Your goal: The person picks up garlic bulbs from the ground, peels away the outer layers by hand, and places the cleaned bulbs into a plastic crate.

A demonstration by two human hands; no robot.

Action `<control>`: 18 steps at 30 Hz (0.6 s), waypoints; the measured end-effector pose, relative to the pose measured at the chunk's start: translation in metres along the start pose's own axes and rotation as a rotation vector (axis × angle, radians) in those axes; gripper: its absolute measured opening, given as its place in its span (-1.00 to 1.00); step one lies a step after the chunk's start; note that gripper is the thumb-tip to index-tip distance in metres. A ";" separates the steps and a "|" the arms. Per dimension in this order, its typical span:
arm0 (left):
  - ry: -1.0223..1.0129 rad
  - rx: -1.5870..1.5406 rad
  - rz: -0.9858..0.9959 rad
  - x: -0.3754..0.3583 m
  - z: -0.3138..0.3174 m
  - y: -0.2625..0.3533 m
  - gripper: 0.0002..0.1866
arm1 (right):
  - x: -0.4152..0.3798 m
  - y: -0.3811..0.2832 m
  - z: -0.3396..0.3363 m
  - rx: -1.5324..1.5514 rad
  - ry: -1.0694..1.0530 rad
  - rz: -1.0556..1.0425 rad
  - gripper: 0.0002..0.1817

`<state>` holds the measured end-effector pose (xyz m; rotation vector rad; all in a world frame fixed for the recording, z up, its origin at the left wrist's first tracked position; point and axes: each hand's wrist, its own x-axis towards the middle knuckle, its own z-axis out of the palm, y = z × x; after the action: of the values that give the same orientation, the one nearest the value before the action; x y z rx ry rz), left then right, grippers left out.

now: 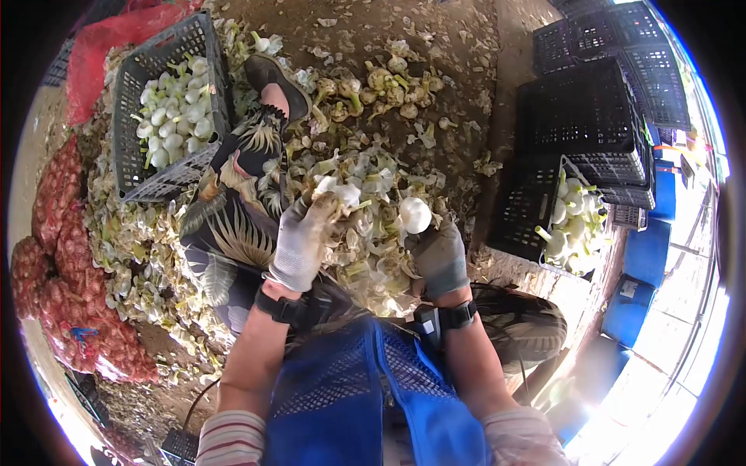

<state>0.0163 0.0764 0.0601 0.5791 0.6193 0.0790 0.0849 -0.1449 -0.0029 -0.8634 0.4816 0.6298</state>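
Note:
My right hand (441, 252), in a dirty grey work glove, grips a clean white garlic bulb (416, 215) by its side. Opposite it, my left hand (299, 239) wears a similar soiled glove, its fingers curled around pale garlic skin (342, 191); how much is in the grip is partly hidden. Between and below both hands lies a heap of loose garlic peel (377, 256) over my lap and the ground. Unpeeled garlic bulbs (381, 84) with stems lie on the ground just ahead.
A black crate (127, 128) of white bulbs stands at left, near red mesh sacks (66, 256). On the right are stacked black crates (579, 109) and another holding cleaned garlic (573, 217). Blue containers (645, 252) line the far right. Peel litters the floor.

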 end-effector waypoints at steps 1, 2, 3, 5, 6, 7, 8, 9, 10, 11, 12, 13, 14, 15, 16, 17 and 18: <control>-0.072 0.467 0.091 0.021 -0.036 -0.016 -0.82 | 0.001 0.002 0.005 0.008 0.085 0.019 -0.54; -0.090 0.712 0.060 0.012 -0.027 -0.009 -0.86 | 0.002 0.004 0.009 0.016 0.169 0.039 -0.53; -0.129 0.882 0.116 0.007 -0.025 -0.013 -0.85 | 0.008 0.008 -0.014 0.052 -0.021 0.103 -0.60; -0.138 1.083 0.234 0.005 -0.034 -0.033 -0.80 | 0.022 0.026 -0.033 -0.408 -0.032 -0.022 -0.59; -0.118 1.149 0.236 0.006 -0.044 -0.045 -0.78 | 0.031 0.032 -0.037 -0.863 -0.042 -0.164 -0.58; -0.129 1.165 0.200 0.004 -0.040 -0.043 -0.80 | 0.016 0.018 0.012 -0.089 -0.119 0.024 -0.56; -0.144 1.179 0.158 0.001 -0.037 -0.040 -0.81 | 0.007 0.010 0.049 -0.094 -0.128 0.028 -0.56; -0.143 1.222 0.177 0.000 -0.037 -0.040 -0.78 | 0.000 0.003 0.080 -0.303 -0.267 -0.062 -0.53; -0.144 1.220 0.179 0.002 -0.041 -0.042 -0.78 | -0.004 -0.002 0.107 -0.511 -0.403 -0.158 -0.50; -0.125 1.279 0.274 0.007 -0.047 -0.047 -0.78 | -0.006 -0.005 0.136 -0.325 -0.552 -0.085 -0.50; -0.106 1.338 0.368 0.009 -0.051 -0.049 -0.78 | -0.006 -0.004 0.156 -0.133 -0.695 -0.011 -0.51; -0.104 1.360 0.325 0.004 -0.044 -0.035 -0.77 | -0.003 -0.003 0.164 -0.237 -0.768 -0.062 -0.47; -0.105 1.359 0.335 0.008 -0.047 -0.031 -0.77 | 0.007 -0.005 0.159 -0.515 -0.772 -0.119 -0.40; -0.090 1.447 0.402 0.013 -0.052 -0.029 -0.79 | 0.009 -0.007 0.153 -0.692 -0.786 -0.162 -0.36; -0.074 1.530 0.464 0.017 -0.056 -0.028 -0.79 | 0.012 -0.008 0.143 -0.871 -0.793 -0.202 -0.31; -0.086 1.281 0.594 0.016 -0.053 -0.018 -0.76 | 0.025 -0.006 0.117 -1.359 -0.845 -0.583 -0.27; -0.034 1.298 0.567 0.017 -0.048 -0.010 -0.75 | 0.028 -0.001 0.087 -1.454 -0.809 -0.589 -0.33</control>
<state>0.0021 0.0951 0.0141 2.0028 0.3920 0.1988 0.1178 -0.0660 0.0288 -1.8545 -1.1111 0.6572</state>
